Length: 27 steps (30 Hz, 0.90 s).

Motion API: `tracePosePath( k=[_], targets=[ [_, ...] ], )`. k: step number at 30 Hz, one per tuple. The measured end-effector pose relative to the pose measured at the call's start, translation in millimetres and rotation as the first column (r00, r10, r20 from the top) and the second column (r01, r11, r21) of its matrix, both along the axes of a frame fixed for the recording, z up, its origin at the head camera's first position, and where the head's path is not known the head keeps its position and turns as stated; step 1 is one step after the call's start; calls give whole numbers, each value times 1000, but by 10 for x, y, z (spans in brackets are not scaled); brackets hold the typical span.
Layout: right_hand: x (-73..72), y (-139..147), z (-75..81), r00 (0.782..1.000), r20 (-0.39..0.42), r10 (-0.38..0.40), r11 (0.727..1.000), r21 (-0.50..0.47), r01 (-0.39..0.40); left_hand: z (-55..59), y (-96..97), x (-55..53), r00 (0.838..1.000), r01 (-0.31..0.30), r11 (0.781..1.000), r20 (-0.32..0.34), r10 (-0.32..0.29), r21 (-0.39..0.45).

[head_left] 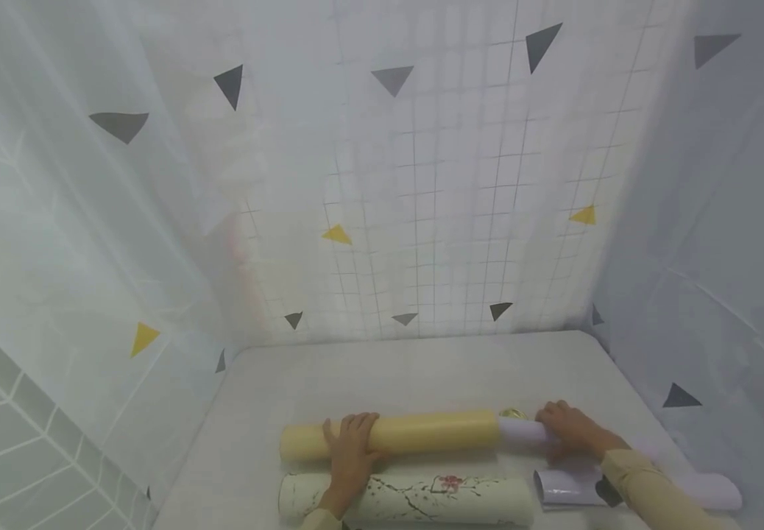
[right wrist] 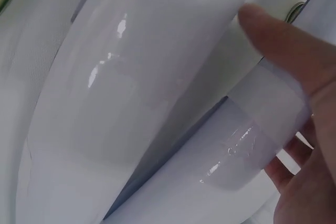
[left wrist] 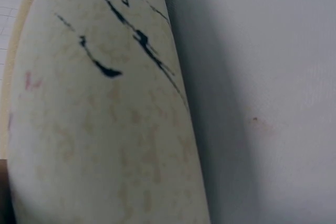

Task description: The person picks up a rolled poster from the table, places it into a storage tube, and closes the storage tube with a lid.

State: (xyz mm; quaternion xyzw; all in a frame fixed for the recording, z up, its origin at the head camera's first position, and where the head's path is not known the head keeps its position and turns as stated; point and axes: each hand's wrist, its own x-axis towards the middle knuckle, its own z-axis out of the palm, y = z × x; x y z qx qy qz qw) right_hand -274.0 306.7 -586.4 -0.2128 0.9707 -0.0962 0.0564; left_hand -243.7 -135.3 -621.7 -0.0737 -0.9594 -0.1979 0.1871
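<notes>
Four rolls lie lengthwise on the pale worktop (head_left: 388,379), two at the back, two nearer the body. Back row: yellow roll (head_left: 441,433) on the left, rear white roll (head_left: 524,430) running on from its right end; whether the ends merely meet or one slips inside the other, cannot tell. Front row: flowered roll (head_left: 450,499) on the left, front white roll (head_left: 570,486) to its right, its hollow end facing left, partly hidden by the right forearm. Left hand (head_left: 354,453) reaches across the flowered roll to the yellow roll near its left end, fingers spread and bent over the top, thumb on the near side; firmness of hold not readable. Right hand (head_left: 573,428) grips the rear white roll, thumb on the near side above the gap between the white rolls, fingers around the far side, as the right wrist view shows. Gold ring (head_left: 513,414) sits just behind the rear white roll. Step in hand, as I judge it: handling the back pair together, perhaps setting them in line. A next move seems to call for even pressure from both hands, rolls kept level, and the left wrist held clear of the flowered roll.
</notes>
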Motion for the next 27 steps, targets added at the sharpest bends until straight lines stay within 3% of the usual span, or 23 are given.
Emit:
tracePosePath(
  k=[8,15,19,27],
  targets=[
    [-45,-27,28,1000,-14,-13,999,40,14,56,-2,8,1000,-3,1000,-18,3,11],
    [3,-168,168,992,-91,83,996,-37,-87,-14,-19,-21,999,0,1000,-50,1,14],
    [38,-286,233,988,-120,94,994,-50,-101,-52,-15,-35,999,-10,1000,-52,10,6],
    [-27,-446,166,980,-168,107,990,-72,-121,-26,-12,-60,1000,-6,1000,-25,7,10]
  ],
)
